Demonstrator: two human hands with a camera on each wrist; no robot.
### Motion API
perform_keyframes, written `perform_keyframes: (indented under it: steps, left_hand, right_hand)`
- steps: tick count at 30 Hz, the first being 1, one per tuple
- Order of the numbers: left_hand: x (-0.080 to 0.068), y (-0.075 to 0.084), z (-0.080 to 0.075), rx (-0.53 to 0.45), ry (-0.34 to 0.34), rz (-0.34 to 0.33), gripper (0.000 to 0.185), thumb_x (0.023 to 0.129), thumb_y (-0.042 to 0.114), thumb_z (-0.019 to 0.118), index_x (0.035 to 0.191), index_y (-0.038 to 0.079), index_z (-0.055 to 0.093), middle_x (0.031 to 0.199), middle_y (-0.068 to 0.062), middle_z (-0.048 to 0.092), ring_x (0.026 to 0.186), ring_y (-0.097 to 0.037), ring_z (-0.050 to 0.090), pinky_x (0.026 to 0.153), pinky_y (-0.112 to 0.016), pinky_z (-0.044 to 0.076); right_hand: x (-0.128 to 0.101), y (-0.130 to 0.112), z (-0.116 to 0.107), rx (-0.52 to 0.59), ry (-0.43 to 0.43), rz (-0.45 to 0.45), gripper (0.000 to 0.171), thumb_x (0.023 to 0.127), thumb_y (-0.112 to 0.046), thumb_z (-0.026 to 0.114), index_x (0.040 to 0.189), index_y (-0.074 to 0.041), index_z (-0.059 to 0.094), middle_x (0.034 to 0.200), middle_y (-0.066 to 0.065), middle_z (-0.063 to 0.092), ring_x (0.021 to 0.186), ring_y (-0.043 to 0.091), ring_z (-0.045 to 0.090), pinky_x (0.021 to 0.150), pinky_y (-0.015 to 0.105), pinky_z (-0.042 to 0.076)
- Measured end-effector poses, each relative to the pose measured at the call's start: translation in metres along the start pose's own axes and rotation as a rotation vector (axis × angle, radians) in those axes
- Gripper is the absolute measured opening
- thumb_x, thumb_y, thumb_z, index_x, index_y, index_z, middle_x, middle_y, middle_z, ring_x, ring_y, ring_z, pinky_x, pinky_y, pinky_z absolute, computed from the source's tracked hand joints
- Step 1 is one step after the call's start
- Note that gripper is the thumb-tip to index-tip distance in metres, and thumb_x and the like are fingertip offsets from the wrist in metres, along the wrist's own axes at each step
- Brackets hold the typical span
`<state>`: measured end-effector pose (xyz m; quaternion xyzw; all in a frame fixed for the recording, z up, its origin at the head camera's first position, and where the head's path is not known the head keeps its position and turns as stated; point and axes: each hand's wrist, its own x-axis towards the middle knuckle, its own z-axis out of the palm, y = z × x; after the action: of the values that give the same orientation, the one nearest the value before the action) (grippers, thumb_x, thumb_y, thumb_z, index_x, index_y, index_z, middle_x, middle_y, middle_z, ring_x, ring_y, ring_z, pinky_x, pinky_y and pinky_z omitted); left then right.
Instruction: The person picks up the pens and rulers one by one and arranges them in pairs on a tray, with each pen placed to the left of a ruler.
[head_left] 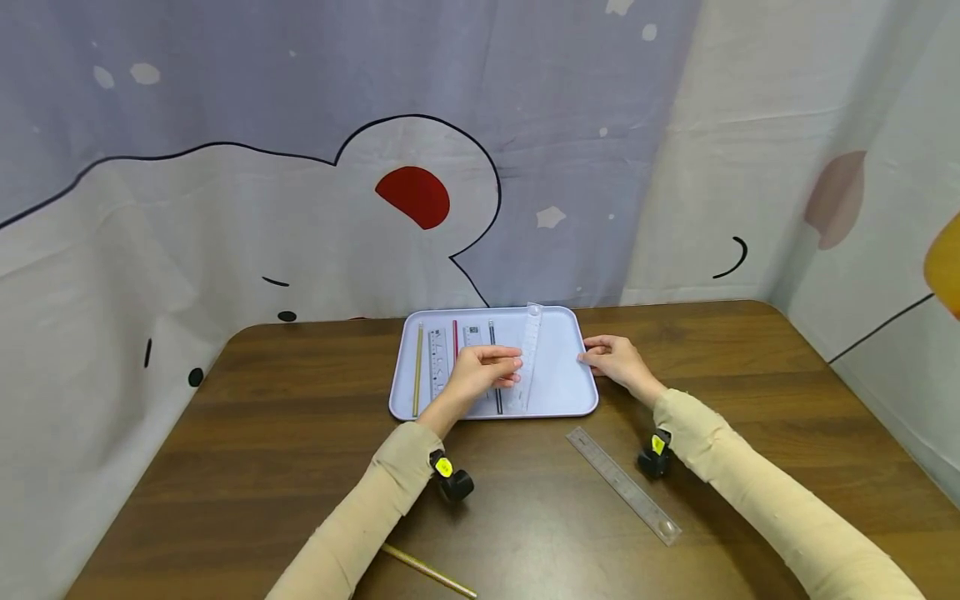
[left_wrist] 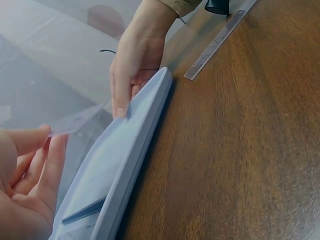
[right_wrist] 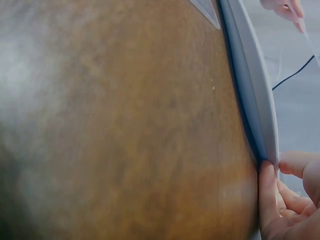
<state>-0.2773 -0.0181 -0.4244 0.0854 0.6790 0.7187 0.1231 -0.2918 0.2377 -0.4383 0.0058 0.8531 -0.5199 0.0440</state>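
Observation:
A lavender tray (head_left: 558,333) lies at the middle of the brown table. Over it, my left hand (head_left: 510,369) pinches a clear plastic ruler (head_left: 531,350) between thumb and fingers, and the ruler stands tilted above the tray's right half. The left wrist view shows the same left hand (left_wrist: 46,136) at the ruler (left_wrist: 77,121). My right hand (head_left: 600,357) grips the tray's right rim (left_wrist: 142,140), fingers on the edge (right_wrist: 267,197). In the tray lie a yellow pencil (head_left: 417,367), a ruler (head_left: 438,362), a red pencil (head_left: 454,328) and a dark pencil (head_left: 492,333).
A metal ruler (head_left: 622,483) lies slantwise on the table in front of the tray, to the right. A yellow pencil (head_left: 429,572) lies near the front edge beside my left forearm. A printed curtain hangs close behind the table.

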Motion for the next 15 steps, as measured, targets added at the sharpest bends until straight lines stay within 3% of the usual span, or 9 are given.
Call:
perform_keyframes:
  steps: [6, 15]
  left_hand:
    - [0.0004, 0.0022, 0.0008, -0.028, 0.087, -0.034, 0.028, 0.084, -0.003, 0.069, 0.111, -0.008, 0.067, 0.090, -0.014, 0.074, 0.058, -0.006, 0.065, 0.056, -0.016, 0.057]
    - [0.0031, 0.0047, 0.0014, -0.028, 0.145, -0.083, 0.027, 0.083, -0.001, 0.071, 0.110, -0.007, 0.068, 0.093, -0.016, 0.073, 0.059, -0.006, 0.066, 0.057, -0.017, 0.058]
  right_hand:
    - [0.0012, 0.0020, -0.0003, 0.000, -0.003, 0.007, 0.044, 0.090, -0.007, 0.064, 0.127, 0.014, 0.051, 0.106, 0.022, 0.066, 0.072, -0.001, 0.059, 0.067, 0.015, 0.057]
    - [0.0017, 0.0016, -0.0004, 0.000, -0.009, 0.002, 0.044, 0.091, -0.007, 0.064, 0.127, 0.014, 0.051, 0.109, 0.027, 0.065, 0.074, 0.000, 0.060, 0.069, 0.017, 0.058]
